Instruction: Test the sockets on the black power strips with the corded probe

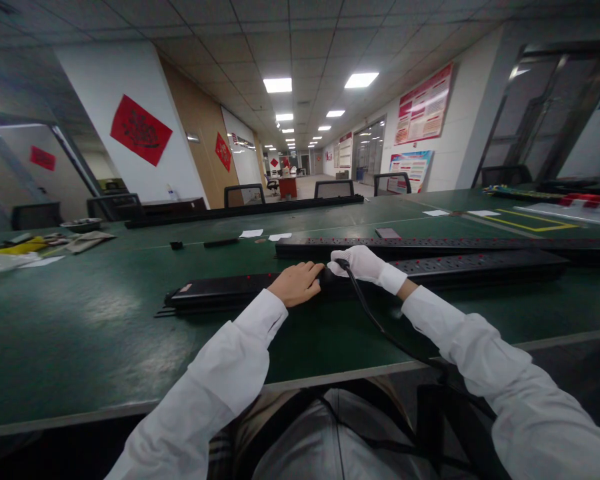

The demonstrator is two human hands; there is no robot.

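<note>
A long black power strip (220, 288) with small red marks along its top lies across the table in front of me. My left hand (296, 283) is bare and rests on its middle part, fingers stretched out to the right and thumb a little apart. Just beside it, my right hand (361, 264) wears a white glove and is closed around the end of a black power cable (363, 303). That end sits at the strip's top; the glove hides its tip, so whether it is plugged in I cannot tell. The cable droops toward me over the table edge.
Behind lies a second long black strip (340, 248), and a further black bar (260, 211) runs along the far side. Small black pieces (221, 243), paper slips (251, 233) and a flat phone-like object (388, 233) lie on the green table (105, 307). Chairs (244, 195) stand beyond.
</note>
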